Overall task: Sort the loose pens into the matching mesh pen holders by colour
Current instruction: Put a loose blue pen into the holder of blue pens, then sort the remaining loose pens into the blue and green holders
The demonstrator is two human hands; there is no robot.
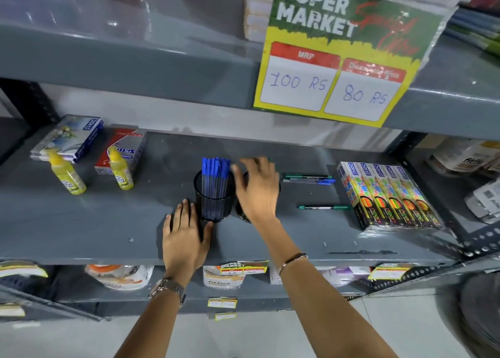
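Nearest to the camera, two bare forearms reach up from below to the grey metal shelf [81,230]. The left arm wears a metal wristwatch [167,290], and the right wrist has a thin bracelet [293,259].

The left hand [185,236] lies palm down on the shelf, fingers stretched and a little spread. Its thumb points to the right and is at the foot of the black mesh holder [215,203]; it holds nothing. This holder stands upright and is full of blue pens [215,178], caps up.

The right hand [257,190] is raised higher, just to the right of that holder, with the back of the hand toward the camera. Its fingers are open and loosely curved, and they look blurred. I cannot tell if it holds a pen. Behind this hand is a second dark holder [242,214], mostly hidden; only a bit of its side shows.

Further right, loose pens lie flat on the shelf: one green pen [323,207] alone in front, and behind it a green pen [307,176] touching or just beside a blue-capped pen [311,181]. To the right of the pens is a row of colourful boxes [389,195].

On the left side stand two yellow bottles [69,176], and behind them two flat boxes [69,137]. Above, from the upper shelf, hangs a price sign [332,60] with "100 Rs" and "80 Rs" written on it.
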